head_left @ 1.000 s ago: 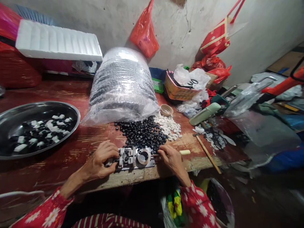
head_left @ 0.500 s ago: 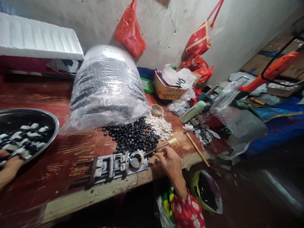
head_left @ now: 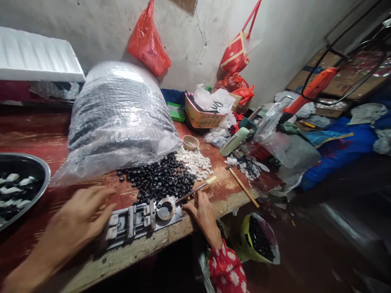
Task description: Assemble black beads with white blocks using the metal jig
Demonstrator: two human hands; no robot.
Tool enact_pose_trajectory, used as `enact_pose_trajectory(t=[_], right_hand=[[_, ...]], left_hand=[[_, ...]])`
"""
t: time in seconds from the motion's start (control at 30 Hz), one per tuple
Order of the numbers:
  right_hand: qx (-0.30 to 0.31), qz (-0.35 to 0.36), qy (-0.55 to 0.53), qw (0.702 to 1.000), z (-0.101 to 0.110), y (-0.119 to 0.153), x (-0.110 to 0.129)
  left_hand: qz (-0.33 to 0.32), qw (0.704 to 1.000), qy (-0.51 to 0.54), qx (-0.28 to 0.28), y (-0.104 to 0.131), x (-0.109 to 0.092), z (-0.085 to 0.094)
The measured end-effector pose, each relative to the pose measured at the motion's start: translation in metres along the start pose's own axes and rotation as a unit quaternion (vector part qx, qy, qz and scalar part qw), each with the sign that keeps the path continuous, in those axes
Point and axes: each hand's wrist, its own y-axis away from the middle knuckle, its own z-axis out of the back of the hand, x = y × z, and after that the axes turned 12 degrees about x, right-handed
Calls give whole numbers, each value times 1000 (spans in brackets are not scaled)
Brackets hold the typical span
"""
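A metal jig (head_left: pixel 131 224) with slots and a round ring (head_left: pixel 165 208) lies along the front edge of the table. A rod with a pale yellow handle (head_left: pixel 211 180) slants out from the ring to the right. My left hand (head_left: pixel 79 213) hovers over the jig's left end, thumb and fingers apart, nothing seen in it. Beside the ring and under the rod is my right hand (head_left: pixel 203 213), its thumb and fingertips spread near the jig's right end. Behind the jig spread a heap of small black pieces (head_left: pixel 161 179) and a pile of white pieces (head_left: pixel 197 162).
A steel basin (head_left: pixel 47 175) of black and white parts stands at left. Behind the heap rests a big plastic-wrapped sack (head_left: pixel 122 118). A hammer (head_left: pixel 242 187) lies to the right, near a green bottle (head_left: pixel 234 141). Below the edge hangs a bag of black pieces (head_left: pixel 259 240).
My left hand has come out of the basin and moved right to the jig. My right hand stays beside the ring. The view has shifted, so the scene sits further left.
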Motion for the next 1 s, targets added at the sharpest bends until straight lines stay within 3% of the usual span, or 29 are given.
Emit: enact_pose_trajectory(t=[0.1,0.23,0.3,0.4,0.5,0.57,0.83,1.0], right_hand=[[-38,2,12,999,15,6,1],[-68,52,82,993,56,-12,6],[-31,64,132,989,76,-34,10],[83,69,161,981,92,-71,15],[180,77,145,970,88,-99,21],[205,88,130,966,79,-110,25],[222,123,31,967,54,-120,30],[220,130,5,967,42,-125,48]], left_hand=[[-82,995,25,52,-38,-36,-28],[-106,987,15,117,-79,-70,-59],[-106,983,2,147,-98,-79,-70],[-117,976,3,183,-125,-87,-85],[-126,972,3,198,-146,-88,-98],[-129,970,5,205,-153,-86,-104],[-102,975,1,199,-144,-70,-102],[-91,978,-16,187,-138,-60,-96]])
